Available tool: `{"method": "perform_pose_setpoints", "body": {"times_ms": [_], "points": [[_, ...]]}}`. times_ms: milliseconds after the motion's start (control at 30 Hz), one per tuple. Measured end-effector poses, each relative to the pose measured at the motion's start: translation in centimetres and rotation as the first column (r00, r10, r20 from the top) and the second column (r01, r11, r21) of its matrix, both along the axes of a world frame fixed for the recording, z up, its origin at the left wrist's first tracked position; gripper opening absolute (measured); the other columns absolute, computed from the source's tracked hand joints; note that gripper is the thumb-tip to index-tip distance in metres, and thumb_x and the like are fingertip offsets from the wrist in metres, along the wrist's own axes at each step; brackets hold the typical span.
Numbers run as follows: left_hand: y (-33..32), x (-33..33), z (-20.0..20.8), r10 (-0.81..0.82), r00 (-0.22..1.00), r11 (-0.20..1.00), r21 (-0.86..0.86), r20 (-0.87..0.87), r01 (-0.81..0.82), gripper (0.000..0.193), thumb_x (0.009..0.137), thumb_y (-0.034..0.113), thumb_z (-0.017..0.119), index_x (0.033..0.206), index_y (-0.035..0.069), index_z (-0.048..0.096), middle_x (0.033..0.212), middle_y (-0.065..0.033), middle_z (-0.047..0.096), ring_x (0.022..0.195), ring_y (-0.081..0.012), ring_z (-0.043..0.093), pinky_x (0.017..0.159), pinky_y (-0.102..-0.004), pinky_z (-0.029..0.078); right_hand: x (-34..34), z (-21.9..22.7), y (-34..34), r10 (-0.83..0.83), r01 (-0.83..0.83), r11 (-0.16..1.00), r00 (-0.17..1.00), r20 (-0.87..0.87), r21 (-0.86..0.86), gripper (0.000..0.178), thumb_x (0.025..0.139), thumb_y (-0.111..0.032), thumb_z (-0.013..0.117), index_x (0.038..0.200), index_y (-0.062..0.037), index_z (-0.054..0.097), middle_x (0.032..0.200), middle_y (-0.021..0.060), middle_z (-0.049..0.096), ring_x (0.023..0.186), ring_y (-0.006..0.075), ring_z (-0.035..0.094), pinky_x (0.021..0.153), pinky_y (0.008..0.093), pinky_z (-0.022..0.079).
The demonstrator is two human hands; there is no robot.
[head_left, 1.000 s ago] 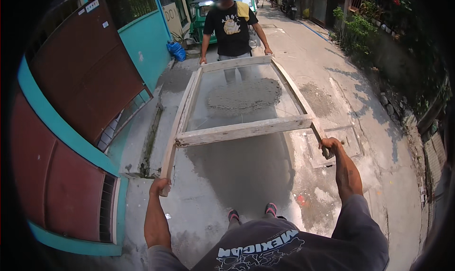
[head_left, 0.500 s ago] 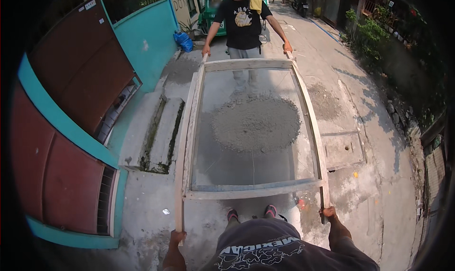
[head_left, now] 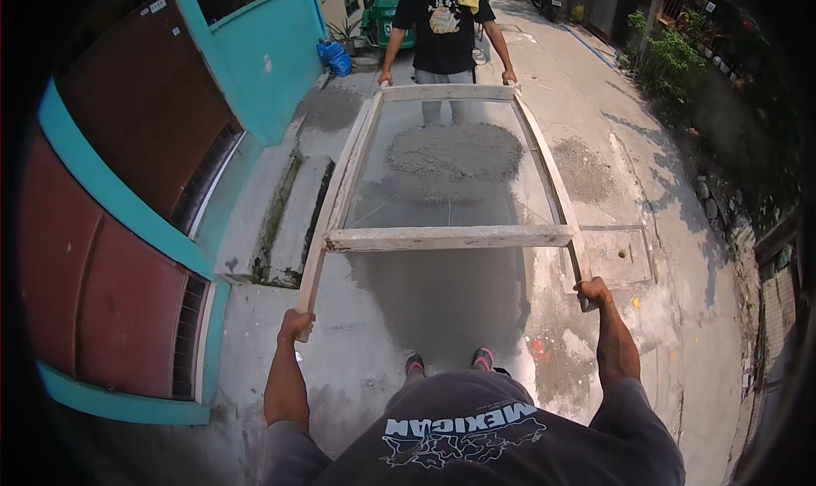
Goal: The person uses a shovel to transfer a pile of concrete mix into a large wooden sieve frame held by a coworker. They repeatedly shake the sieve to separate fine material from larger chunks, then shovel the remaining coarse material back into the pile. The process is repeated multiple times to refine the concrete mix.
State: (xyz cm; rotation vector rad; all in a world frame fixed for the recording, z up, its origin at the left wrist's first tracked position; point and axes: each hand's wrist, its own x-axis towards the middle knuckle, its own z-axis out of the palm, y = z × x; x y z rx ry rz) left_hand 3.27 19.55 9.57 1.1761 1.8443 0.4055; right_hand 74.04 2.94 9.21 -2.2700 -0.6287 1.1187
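A large wooden-framed sieve [head_left: 450, 238] with fine mesh is held level between me and a person opposite. A mound of grey sand or gravel [head_left: 455, 156] shows within its frame and seems to lie on the mesh. My left hand [head_left: 296, 324] is closed around the end of the left wooden handle. On the other side, my right hand [head_left: 594, 292] grips the right handle's end. Both my arms are stretched forward. The other person's hands [head_left: 509, 77] hold the far ends.
Under the sieve, a dark patch [head_left: 442, 303] spreads over the concrete, shadow or fine sand. Concrete steps [head_left: 293, 218] and a teal wall [head_left: 268, 56] stand left. A square cover [head_left: 616, 255] lies right. A green vehicle [head_left: 387, 14] is parked behind the person. Plants [head_left: 671, 56] line the right.
The sieve has moved away from me and higher, toward the other person, with the mound shifting along. My arms have stretched forward, both hands keeping their grip. More dark ground shows before my feet.
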Motion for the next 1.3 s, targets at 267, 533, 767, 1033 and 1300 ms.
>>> {"method": "perform_pose_setpoints", "body": {"times_ms": [267,533,767,1033,1300], "points": [[-21.4,-3.0,-7.2,0.054,0.981,0.995,-0.067,-0.185,-0.068,0.028,0.055,0.016,0.063,0.075,-0.002,0.058,0.065,-0.0112,0.058,0.062,-0.0185,0.057,0.056,-0.0308,0.043,-2.8,-13.8,-23.6,-0.184,0.253,0.936,0.945,-0.271,0.245,0.007,0.064,-0.006,0.057,0.070,-0.0035,0.055,0.056,0.0031,0.054,0.043,0.0112,0.050,0.039,0.0248,0.041],[-7.9,-0.1,-6.1,0.037,0.986,0.998,-0.050,-0.162,-0.046,0.023,0.056,0.014,0.062,0.069,-0.004,0.057,0.061,-0.0100,0.057,0.055,-0.0187,0.056,0.052,-0.0304,0.044,2.3,-12.5,-9.4,0.044,0.019,0.958,0.976,-0.212,0.288,0.017,0.067,-0.015,0.053,0.059,-0.0015,0.058,0.048,0.0043,0.051,0.039,0.0120,0.046,0.035,0.0255,0.035],[6.9,5.7,12.1,-0.062,0.983,0.992,0.100,-0.174,0.081,0.030,0.053,0.017,0.062,0.068,-0.008,0.057,0.059,-0.0137,0.057,0.049,-0.0214,0.055,0.045,-0.0333,0.044,4.6,7.7,6.6,-0.004,0.007,0.998,0.999,-0.051,0.066,0.013,0.062,-0.009,0.057,0.065,0.0029,0.055,0.053,0.0116,0.052,0.042,0.0206,0.050,0.036,0.0316,0.039],[-11.3,-0.6,-6.9,0.001,1.000,0.999,0.052,-0.010,-0.001,0.014,0.060,0.010,0.058,0.065,-0.002,0.054,0.056,-0.0066,0.054,0.049,-0.0157,0.053,0.045,-0.0281,0.042,-0.9,-7.4,-14.0,-0.075,0.076,0.993,0.997,-0.017,0.091,0.014,0.064,-0.012,0.057,0.063,0.0023,0.057,0.056,0.0076,0.054,0.050,0.0153,0.051,0.044,0.0283,0.039],[-23.9,-3.4,-9.6,0.059,0.987,0.990,-0.116,-0.152,-0.078,0.028,0.054,0.013,0.064,0.074,-0.006,0.056,0.068,-0.0139,0.059,0.064,-0.0201,0.058,0.055,-0.0322,0.044,-2.8,-11.7,-25.5,-0.182,0.230,0.955,0.953,-0.244,0.187,0.011,0.069,-0.012,0.058,0.065,-0.0020,0.054,0.056,0.0046,0.053,0.047,0.0139,0.051,0.043,0.0261,0.042]]}}
